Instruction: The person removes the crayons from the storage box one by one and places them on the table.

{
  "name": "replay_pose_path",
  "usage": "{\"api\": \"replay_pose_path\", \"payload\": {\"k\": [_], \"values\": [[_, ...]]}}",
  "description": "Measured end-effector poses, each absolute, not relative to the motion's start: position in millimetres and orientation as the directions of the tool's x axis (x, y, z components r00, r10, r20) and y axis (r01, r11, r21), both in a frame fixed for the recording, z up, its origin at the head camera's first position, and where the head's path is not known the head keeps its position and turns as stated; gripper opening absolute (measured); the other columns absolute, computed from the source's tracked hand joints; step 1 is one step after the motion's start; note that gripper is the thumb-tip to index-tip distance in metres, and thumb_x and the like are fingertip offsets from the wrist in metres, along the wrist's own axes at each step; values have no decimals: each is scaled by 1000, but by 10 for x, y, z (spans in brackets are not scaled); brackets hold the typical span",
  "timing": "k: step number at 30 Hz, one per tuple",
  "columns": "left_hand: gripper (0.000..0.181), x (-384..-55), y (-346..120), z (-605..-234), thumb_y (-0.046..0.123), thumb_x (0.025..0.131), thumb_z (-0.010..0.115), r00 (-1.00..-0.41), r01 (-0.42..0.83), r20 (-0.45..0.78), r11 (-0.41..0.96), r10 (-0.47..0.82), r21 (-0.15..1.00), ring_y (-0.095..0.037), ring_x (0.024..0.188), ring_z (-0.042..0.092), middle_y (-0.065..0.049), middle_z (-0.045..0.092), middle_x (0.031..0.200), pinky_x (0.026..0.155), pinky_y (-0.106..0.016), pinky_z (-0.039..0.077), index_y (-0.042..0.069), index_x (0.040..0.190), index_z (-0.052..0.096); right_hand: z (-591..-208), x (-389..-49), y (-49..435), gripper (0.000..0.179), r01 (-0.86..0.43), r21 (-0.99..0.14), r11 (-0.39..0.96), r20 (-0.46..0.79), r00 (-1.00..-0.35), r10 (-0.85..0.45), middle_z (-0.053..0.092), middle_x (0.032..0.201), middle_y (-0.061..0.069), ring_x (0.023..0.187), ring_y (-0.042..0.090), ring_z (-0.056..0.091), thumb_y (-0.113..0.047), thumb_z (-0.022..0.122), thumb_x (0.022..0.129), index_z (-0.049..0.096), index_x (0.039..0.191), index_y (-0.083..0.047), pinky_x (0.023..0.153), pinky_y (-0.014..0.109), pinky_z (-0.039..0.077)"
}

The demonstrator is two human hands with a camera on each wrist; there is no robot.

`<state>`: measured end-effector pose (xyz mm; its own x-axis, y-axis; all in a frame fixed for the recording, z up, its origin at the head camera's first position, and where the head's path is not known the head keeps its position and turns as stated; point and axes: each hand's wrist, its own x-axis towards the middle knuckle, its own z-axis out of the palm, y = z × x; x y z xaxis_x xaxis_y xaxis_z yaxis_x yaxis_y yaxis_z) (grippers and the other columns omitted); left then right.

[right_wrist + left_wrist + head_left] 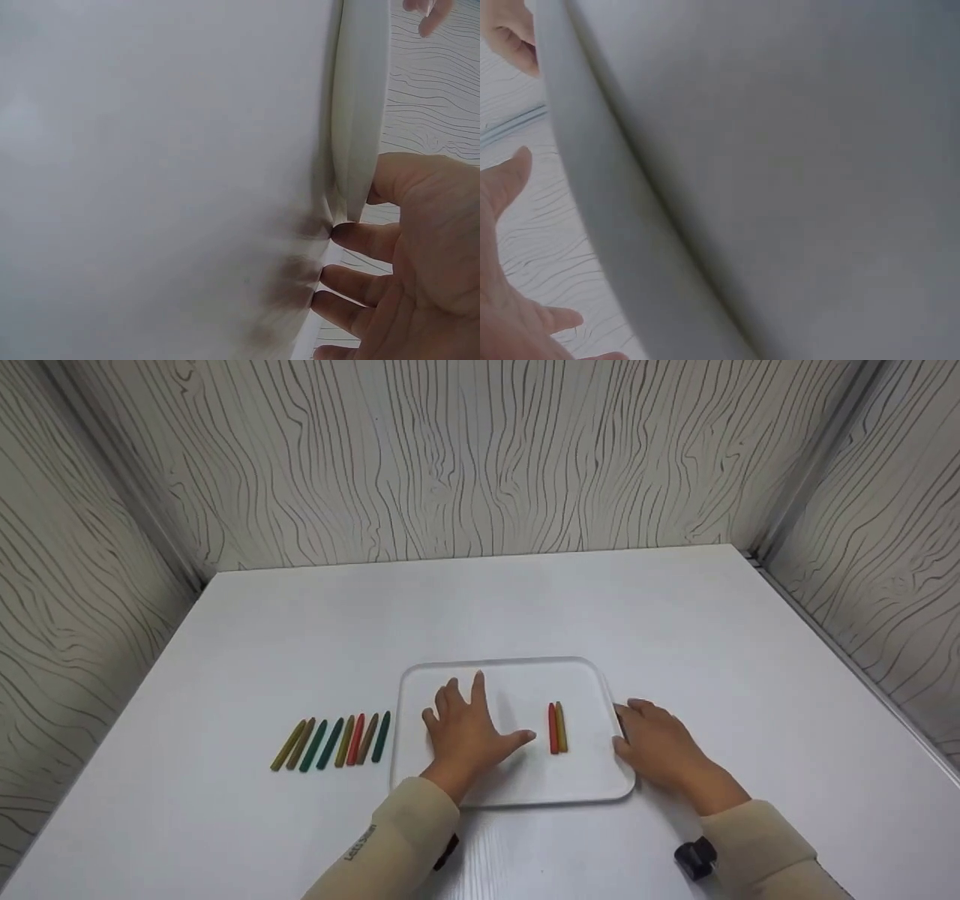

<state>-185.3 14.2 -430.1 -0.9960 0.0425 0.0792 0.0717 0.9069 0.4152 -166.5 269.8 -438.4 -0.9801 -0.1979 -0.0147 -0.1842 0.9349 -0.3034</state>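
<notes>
A white rounded tray [517, 797] lies flat on the table. My left hand [463, 733] hovers over its left half with the fingers spread and nothing in them; part of that hand [510, 300] shows at the left wrist view's edge. At the tray's right side, my right hand [664, 742] pinches the rim [361, 105], thumb over it and fingertips low by the table. Inside the tray, a red crayon [553, 729] and a mustard-yellow crayon [562, 727] lie side by side, between the two hands.
Left of the tray is a slanted row of several crayons, among them a green crayon [381, 737], a red crayon [355, 740] and a yellow crayon [288, 745]. The white table [480, 607] meets wood-grain panels [465, 457] at the back and sides.
</notes>
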Motion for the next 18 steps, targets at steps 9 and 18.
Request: {"api": "replay_pose_path", "payload": {"k": [9, 18], "values": [[100, -1845, 344, -4294, 64, 65, 76, -995, 104, 25, 930, 101, 353, -33, 119, 40, -17, 46, 128, 95, -52, 29, 12, 144, 41, -4378, -1671, 2689, 51, -181, -295, 938, -22, -980, -196, 41, 135, 33, 126, 49, 37, -20, 55, 92, 46, 134, 9, 101, 58, 28], [92, -1829, 508, -4316, 61, 60, 81, -980, 178, -21, 926, 196, 332, -26, 102, 42, -10, 48, 108, 88, -45, 31, 13, 134, 52, -4370, -1663, 2692, 52, -175, -297, 939, -32, -981, -193, 40, 136, 32, 126, 48, 36, -21, 55, 93, 45, 135, 8, 101, 59, 28]]}}
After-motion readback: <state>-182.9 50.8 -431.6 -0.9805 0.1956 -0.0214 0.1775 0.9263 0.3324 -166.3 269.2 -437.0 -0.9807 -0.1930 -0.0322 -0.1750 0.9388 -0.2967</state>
